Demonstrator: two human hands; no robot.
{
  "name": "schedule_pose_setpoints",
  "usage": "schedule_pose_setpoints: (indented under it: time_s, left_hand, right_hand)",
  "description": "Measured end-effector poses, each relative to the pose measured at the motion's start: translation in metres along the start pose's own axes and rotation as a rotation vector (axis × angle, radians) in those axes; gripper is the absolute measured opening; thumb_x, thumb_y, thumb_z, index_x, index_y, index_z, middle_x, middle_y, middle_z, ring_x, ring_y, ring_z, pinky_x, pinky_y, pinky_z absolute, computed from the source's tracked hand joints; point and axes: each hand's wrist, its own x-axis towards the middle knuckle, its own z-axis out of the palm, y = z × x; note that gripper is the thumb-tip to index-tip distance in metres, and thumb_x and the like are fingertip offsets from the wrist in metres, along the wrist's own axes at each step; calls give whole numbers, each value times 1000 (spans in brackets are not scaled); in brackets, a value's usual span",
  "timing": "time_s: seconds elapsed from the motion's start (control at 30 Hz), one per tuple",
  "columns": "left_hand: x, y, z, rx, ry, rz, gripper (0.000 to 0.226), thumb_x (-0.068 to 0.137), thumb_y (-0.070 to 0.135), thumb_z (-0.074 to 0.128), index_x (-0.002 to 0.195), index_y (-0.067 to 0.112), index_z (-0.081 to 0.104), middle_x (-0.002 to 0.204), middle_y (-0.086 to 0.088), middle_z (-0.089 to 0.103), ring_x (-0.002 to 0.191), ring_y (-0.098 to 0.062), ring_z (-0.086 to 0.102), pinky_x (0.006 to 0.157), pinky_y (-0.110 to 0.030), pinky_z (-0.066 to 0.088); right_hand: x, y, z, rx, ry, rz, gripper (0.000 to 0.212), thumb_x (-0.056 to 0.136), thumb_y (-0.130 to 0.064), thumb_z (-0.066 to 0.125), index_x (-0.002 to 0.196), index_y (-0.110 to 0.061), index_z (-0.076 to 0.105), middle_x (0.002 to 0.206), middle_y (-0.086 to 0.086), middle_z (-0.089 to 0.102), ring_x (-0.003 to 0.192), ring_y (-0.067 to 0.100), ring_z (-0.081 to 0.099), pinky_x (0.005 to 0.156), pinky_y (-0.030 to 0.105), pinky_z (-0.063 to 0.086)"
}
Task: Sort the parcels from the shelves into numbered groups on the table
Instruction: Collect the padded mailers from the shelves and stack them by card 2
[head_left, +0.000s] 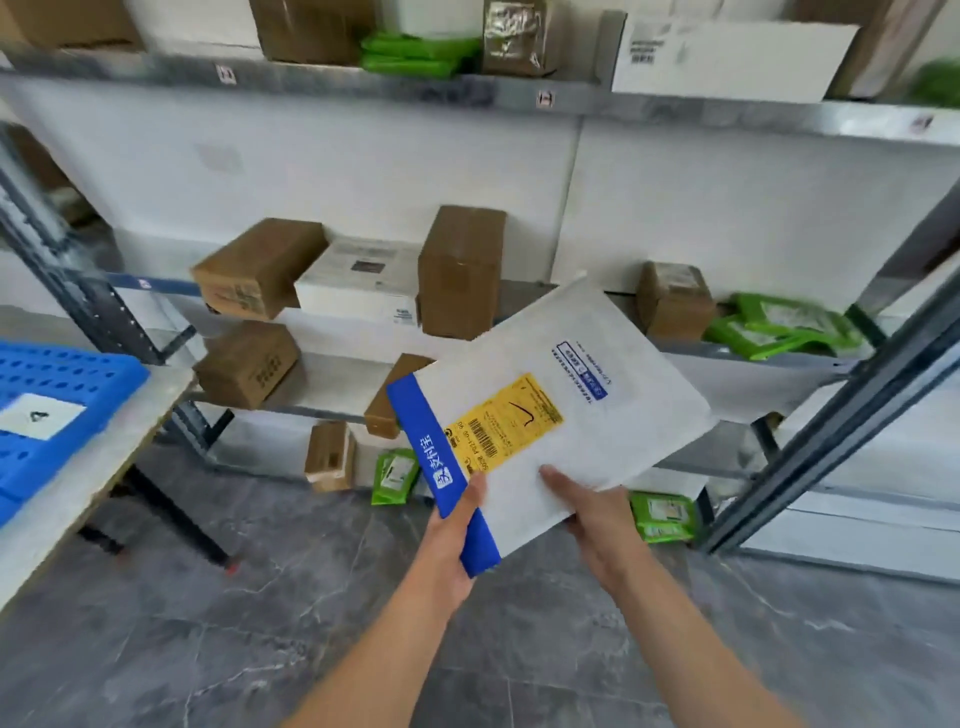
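Observation:
I hold a flat white mailer envelope (613, 415) in front of the shelves, tilted, with a blue band along its left edge and a yellow barcode label (506, 422) on its face. My left hand (451, 545) grips the blue band at the lower corner, thumb on top. My right hand (592, 519) holds the lower edge, thumb lying on the white face. A blue perforated crate (78, 379) bearing a white tag marked 4 (39, 415) stands on the table (98, 467) at the left.
Metal shelves (519, 93) run across the back with brown cardboard boxes (460, 270), a white box (358, 280) and green pouches (779, 327). More boxes and green pouches (395, 475) sit low near the grey tiled floor. A slanted shelf upright (841, 415) stands at the right.

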Motion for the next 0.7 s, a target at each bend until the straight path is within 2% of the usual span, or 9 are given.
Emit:
schedule_pose_setpoints:
  time_s: [0.07, 0.13, 0.2, 0.23, 0.33, 0.4, 0.47, 0.6, 0.7]
  left_hand:
    - [-13, 17, 1, -3, -34, 24, 44, 86, 31, 68, 128, 28, 57, 118, 1, 70, 107, -19, 68, 85, -39, 56]
    - [-26, 39, -10, -22, -47, 20, 44, 82, 25, 70, 125, 23, 59, 117, -1, 70, 107, -22, 67, 88, -42, 55]
    - [-37, 66, -31, -57, -77, 17, 41, 84, 23, 67, 124, 17, 60, 116, -5, 70, 105, -23, 67, 91, -42, 54]
    - [-43, 81, -45, -66, -76, 35, 39, 86, 25, 65, 123, 14, 60, 113, -5, 71, 98, -21, 69, 84, -38, 57]
    - [-60, 133, -98, -82, 46, 126, 42, 83, 29, 65, 120, 11, 60, 102, -6, 73, 80, -15, 72, 60, -26, 59]
    - [-76, 169, -137, -13, 104, 166, 48, 83, 31, 65, 126, 10, 60, 119, -11, 68, 90, -16, 70, 63, -27, 58]
    - [-92, 198, -168, 130, 87, 182, 42, 90, 32, 62, 127, 12, 60, 127, -14, 63, 99, -22, 66, 70, -29, 59]
    - [-120, 228, -192, 307, 31, 128, 50, 84, 37, 70, 122, 6, 61, 117, -12, 69, 108, -29, 66, 94, -47, 53]
    - [-138, 245, -208, 227, 94, 230, 54, 78, 34, 77, 121, 6, 60, 112, -13, 71, 103, -32, 68, 94, -52, 52]
  right_hand:
    - [-11, -7, 22, -17, 11, -56, 47, 80, -5, 73, 125, -10, 59, 116, 6, 70, 106, 25, 68, 91, 46, 53]
    - [-16, -18, 37, -35, -4, -71, 46, 80, -5, 73, 124, -9, 59, 117, 7, 70, 103, 25, 69, 82, 39, 55]
    - [-17, -32, 48, -69, -76, -57, 42, 80, -2, 73, 120, -5, 60, 114, 11, 70, 90, 23, 72, 70, 34, 57]
    - [-18, -39, 55, -103, -118, -50, 41, 79, -1, 73, 118, -4, 60, 112, 13, 70, 85, 23, 73, 69, 36, 58]
    - [-22, -54, 77, -262, -207, -12, 52, 69, -6, 82, 117, -9, 64, 112, 10, 71, 100, 29, 70, 91, 50, 53]
    - [-26, -61, 98, -348, -234, -16, 49, 70, -6, 81, 116, -11, 64, 109, 7, 73, 99, 27, 70, 91, 46, 53]
    - [-31, -62, 126, -371, -247, -26, 44, 72, -2, 78, 112, -11, 63, 106, 8, 74, 97, 28, 71, 88, 46, 55]
    - [-39, -46, 197, -380, -295, 20, 46, 73, -4, 78, 115, -8, 60, 106, 11, 73, 94, 30, 71, 72, 40, 58]
    - [-48, -34, 249, -423, -334, 15, 38, 77, -8, 77, 111, -13, 61, 103, 7, 74, 90, 27, 71, 66, 38, 57]
